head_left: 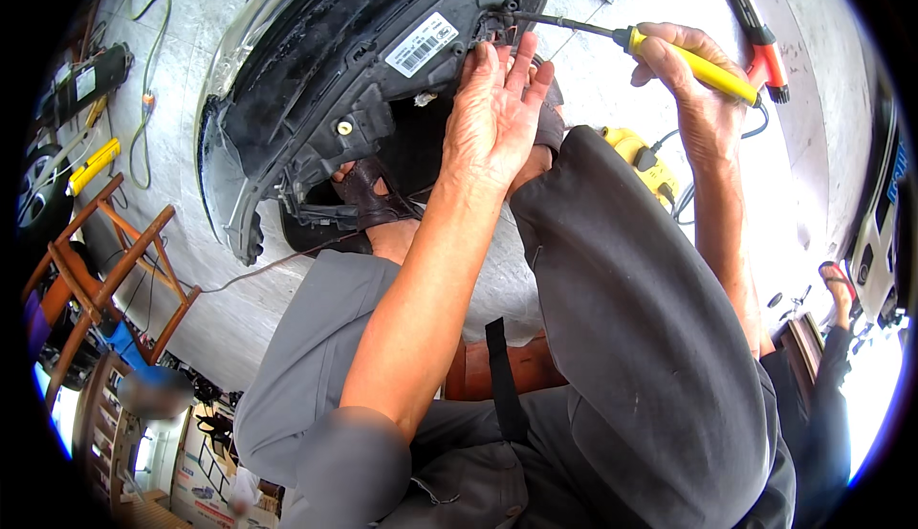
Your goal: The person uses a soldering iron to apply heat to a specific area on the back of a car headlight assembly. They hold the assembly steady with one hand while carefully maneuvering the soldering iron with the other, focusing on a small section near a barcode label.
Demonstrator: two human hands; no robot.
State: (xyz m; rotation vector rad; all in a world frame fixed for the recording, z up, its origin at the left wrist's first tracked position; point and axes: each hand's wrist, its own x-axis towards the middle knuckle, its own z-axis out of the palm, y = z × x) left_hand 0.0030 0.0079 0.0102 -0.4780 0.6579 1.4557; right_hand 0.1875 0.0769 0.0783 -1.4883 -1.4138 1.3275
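Note:
A black car headlight housing [316,89] with a clear curved lens [222,99] lies on the floor in front of my feet. Against its right edge rests my left hand [492,113], palm up with the fingers spread and nothing visibly gripped. My right hand [703,79] holds the yellow handle of a corded soldering iron [693,62]. The iron's dark shaft points left, and its tip reaches a bracket [497,24] at the housing's edge, just above my left fingertips. Whether the tip touches the plastic, I cannot tell. A white barcode label [421,44] is stuck on the housing.
A yellow device with a plug [643,164] sits beside my right knee. Beyond my right hand lies a red and black tool [765,60]. Wooden stool legs [115,261] stand at left, near a loose cable [148,99]. Another person's hand [840,290] shows at far right.

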